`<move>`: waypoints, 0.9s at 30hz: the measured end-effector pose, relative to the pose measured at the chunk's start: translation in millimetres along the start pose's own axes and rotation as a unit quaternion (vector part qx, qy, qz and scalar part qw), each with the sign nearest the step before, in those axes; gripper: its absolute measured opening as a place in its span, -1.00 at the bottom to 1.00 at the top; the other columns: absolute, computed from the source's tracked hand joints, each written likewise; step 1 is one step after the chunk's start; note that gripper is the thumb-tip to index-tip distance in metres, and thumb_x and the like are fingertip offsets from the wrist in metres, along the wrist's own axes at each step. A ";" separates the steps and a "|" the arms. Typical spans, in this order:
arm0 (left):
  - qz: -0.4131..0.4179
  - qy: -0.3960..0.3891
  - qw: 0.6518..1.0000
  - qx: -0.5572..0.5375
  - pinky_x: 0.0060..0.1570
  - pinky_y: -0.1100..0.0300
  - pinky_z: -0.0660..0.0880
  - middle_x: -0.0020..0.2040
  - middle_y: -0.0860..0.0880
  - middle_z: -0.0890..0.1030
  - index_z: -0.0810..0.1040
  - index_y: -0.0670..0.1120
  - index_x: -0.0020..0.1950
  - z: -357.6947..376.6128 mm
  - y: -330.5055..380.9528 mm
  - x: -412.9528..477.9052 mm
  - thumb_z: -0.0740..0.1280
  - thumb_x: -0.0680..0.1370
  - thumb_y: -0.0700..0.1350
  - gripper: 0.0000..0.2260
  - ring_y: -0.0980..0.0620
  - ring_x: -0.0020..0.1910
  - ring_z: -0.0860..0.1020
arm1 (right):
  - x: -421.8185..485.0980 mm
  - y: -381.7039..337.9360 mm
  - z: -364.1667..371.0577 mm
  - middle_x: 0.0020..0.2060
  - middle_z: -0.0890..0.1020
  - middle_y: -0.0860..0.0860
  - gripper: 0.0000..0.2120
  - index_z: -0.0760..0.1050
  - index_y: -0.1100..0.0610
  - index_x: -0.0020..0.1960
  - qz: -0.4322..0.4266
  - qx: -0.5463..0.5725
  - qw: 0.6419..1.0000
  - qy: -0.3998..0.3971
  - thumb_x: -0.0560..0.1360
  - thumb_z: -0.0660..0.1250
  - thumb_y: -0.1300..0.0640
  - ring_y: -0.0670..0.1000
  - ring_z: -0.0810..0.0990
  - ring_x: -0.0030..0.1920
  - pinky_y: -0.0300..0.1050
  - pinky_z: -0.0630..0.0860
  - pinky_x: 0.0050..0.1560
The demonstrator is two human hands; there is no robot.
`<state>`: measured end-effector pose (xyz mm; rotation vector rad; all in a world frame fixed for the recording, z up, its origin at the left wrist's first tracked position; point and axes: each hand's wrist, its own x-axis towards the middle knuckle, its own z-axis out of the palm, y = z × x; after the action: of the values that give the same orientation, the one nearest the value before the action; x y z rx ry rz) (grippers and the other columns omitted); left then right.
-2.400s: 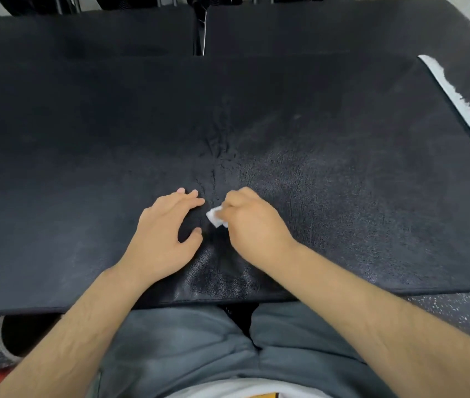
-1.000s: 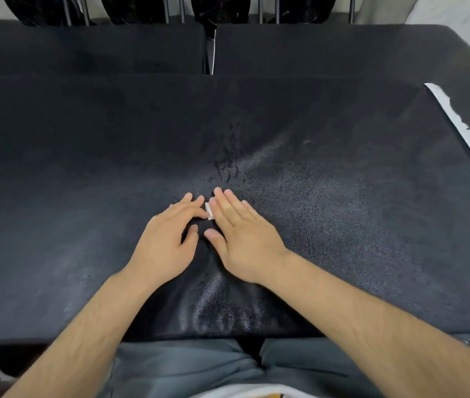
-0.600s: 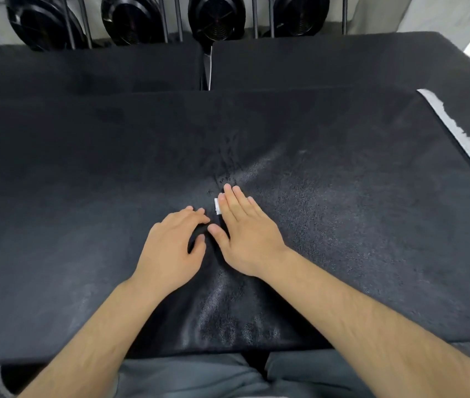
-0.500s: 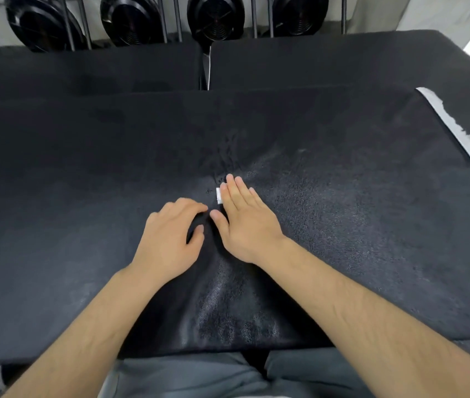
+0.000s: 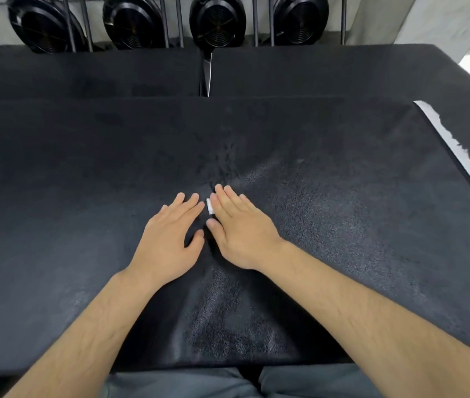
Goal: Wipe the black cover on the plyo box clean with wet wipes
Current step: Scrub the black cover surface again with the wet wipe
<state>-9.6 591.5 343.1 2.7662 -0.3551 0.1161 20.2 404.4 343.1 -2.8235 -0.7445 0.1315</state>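
My right hand (image 5: 239,231) presses the wet wipe (image 5: 209,206) flat, fingers straight, on the black cover (image 5: 343,214); my left hand (image 5: 170,237) rests flat beside. The small wipe may slip out sideways.

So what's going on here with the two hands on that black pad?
A person is wiping the black cover clean. The right hand lies flat and presses a small white wet wipe against it, with only a sliver showing beside the fingers. The left hand rests flat on the cover alongside.
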 end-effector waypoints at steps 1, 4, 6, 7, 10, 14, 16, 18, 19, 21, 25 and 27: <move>-0.001 0.002 1.000 0.000 0.51 0.10 0.04 0.57 0.09 0.27 0.36 -0.04 0.54 0.1 0.0 0.3 0.08 0.55 0.13 -0.42 0.05 0.59 0.12 | 6.6 6.6 -3.9 0.63 -0.10 0.09 -0.42 -0.07 0.19 0.64 0.003 -0.004 1.000 0.010 0.71 -0.15 -0.08 0.03 -0.21 0.62 0.01 -0.13 0.61; -0.007 -0.004 1.000 -0.006 0.51 0.12 0.01 0.58 0.11 0.24 0.35 -0.02 0.55 -0.8 1.8 0.2 0.12 0.56 0.10 -0.45 0.10 0.59 0.08 | 19.6 13.5 -14.0 0.63 -0.05 0.11 -0.45 0.21 0.21 0.56 0.032 0.011 0.998 0.058 0.71 -0.12 -0.08 0.07 -0.19 0.62 -0.03 0.03 0.59; -0.008 -0.009 1.000 -0.016 0.50 0.15 -0.02 0.58 0.14 0.21 0.32 0.01 0.56 -2.5 1.7 0.5 0.13 0.57 0.10 -0.45 0.15 0.58 0.03 | 14.9 5.9 -10.5 0.59 0.14 0.12 -0.51 0.43 0.21 0.36 0.038 0.040 0.992 0.110 0.69 -0.06 -0.08 0.13 0.08 0.58 -0.08 0.30 0.44; -0.008 -0.010 1.000 -0.021 0.50 0.16 -0.02 0.58 0.15 0.21 0.32 0.01 0.56 -3.3 1.6 0.6 0.13 0.57 0.10 -0.45 0.16 0.58 0.02 | 8.4 0.5 -7.8 0.50 0.30 0.13 -0.54 0.46 0.23 0.31 0.034 0.041 0.990 0.132 0.69 -0.02 -0.06 0.15 0.27 0.46 -0.05 0.43 0.34; -0.009 -0.006 1.000 -0.022 0.50 0.10 0.12 0.56 0.16 0.26 0.36 0.04 0.53 -6.9 0.7 3.5 0.19 0.58 0.10 -0.49 0.12 0.59 0.12 | -6.8 -7.6 0.8 0.24 0.55 0.16 -0.53 0.48 0.34 0.32 0.002 0.018 0.986 0.168 0.67 0.05 0.02 0.18 0.48 0.26 0.08 0.50 0.27; 0.007 -0.001 0.999 0.037 0.31 -0.03 0.37 0.39 0.10 0.44 0.48 0.02 0.39 -21.2 -3.7 28.6 0.15 0.55 0.20 -0.51 -0.03 0.44 0.36 | -2.8 -6.1 4.7 0.55 0.28 0.19 -0.34 0.23 0.32 0.55 -0.009 -0.018 0.997 0.068 0.66 -0.21 -0.08 0.16 0.14 0.59 0.09 0.12 0.57; -0.004 -0.032 0.998 0.060 0.46 -0.08 0.21 0.51 0.03 0.32 0.37 -0.03 0.51 -22.3 -6.3 42.8 0.22 0.58 0.18 -0.45 -0.09 0.56 0.19 | 13.6 3.8 -0.6 0.62 0.09 0.09 -0.35 0.07 0.22 0.62 -0.001 0.005 1.000 0.031 0.66 -0.30 -0.10 0.10 -0.07 0.62 0.01 -0.13 0.61; -0.036 -0.073 0.995 0.050 0.56 -0.05 0.00 0.62 0.03 0.11 0.18 -0.03 0.61 -18.0 -7.0 47.8 0.22 0.61 0.16 -0.38 -0.04 0.62 -0.02 | 23.1 4.7 -7.5 0.59 0.16 0.07 -0.38 0.13 0.20 0.60 0.011 0.013 0.999 0.035 0.67 -0.27 -0.07 0.13 0.00 0.60 0.00 -0.13 0.61; -0.043 -0.083 0.995 0.042 0.57 -0.02 -0.06 0.64 0.05 0.05 0.12 -0.01 0.63 -16.0 -7.7 46.7 0.18 0.61 0.17 -0.37 0.00 0.62 -0.07 | 20.9 -0.5 -9.8 0.54 0.25 0.08 -0.37 0.20 0.23 0.57 0.007 0.008 0.999 0.053 0.66 -0.26 -0.06 0.17 0.10 0.55 0.05 -0.02 0.60; -0.036 -0.081 0.996 0.028 0.56 0.02 -0.09 0.64 0.08 0.00 0.08 0.02 0.64 -15.9 -9.3 41.8 0.09 0.58 0.23 -0.34 0.05 0.62 -0.11 | 5.0 -14.9 -5.9 0.49 0.30 0.06 -0.39 0.25 0.22 0.54 -0.022 0.000 0.998 0.063 0.66 -0.23 -0.06 0.18 0.17 0.51 0.08 0.10 0.56; -0.037 -0.092 0.995 0.020 0.55 0.05 -0.14 0.64 0.12 -0.06 0.03 0.05 0.65 -19.4 -11.7 43.0 0.17 0.63 0.20 -0.36 0.09 0.61 -0.17 | 9.3 0.9 -6.3 0.59 0.10 -0.12 -0.49 0.11 0.01 0.60 -0.001 0.033 0.999 0.025 0.69 -0.19 -0.05 0.00 -0.05 0.60 0.10 -0.03 0.59; -0.038 -0.106 0.993 0.024 0.55 0.07 -0.17 0.64 0.14 -0.09 0.01 0.06 0.65 -20.8 -10.2 44.2 0.19 0.64 0.18 -0.35 0.11 0.61 -0.19 | 32.3 16.0 -12.0 0.60 0.07 -0.13 -0.50 0.07 -0.01 0.62 0.023 0.024 0.999 0.015 0.70 -0.18 -0.04 -0.01 -0.09 0.60 0.14 -0.05 0.59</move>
<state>35.0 597.9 364.6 2.8417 -0.3041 -0.1932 57.6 404.6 350.0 -2.7908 -0.6603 0.1119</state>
